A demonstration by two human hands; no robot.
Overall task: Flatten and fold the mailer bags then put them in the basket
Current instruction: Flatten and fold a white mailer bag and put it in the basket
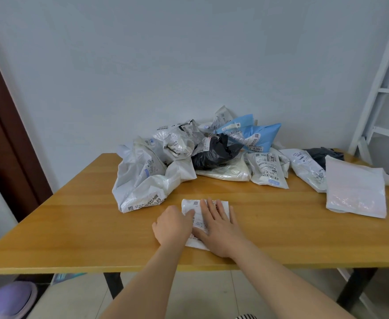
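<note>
Small white mailer (203, 217) mostly under my two hands; can't see its middle or whether it's folded. Left hand (174, 224) fingertips curled out of sight at mailer's left edge; can't tell if they pinch it. Label print on pile (188, 153) too small to read. Black bag (214, 153) half buried under white ones. Surface (73, 226) right end cut by frame. Purple object (9, 298) bottom left cropped, unidentifiable. Basket nowhere in my view.
</note>
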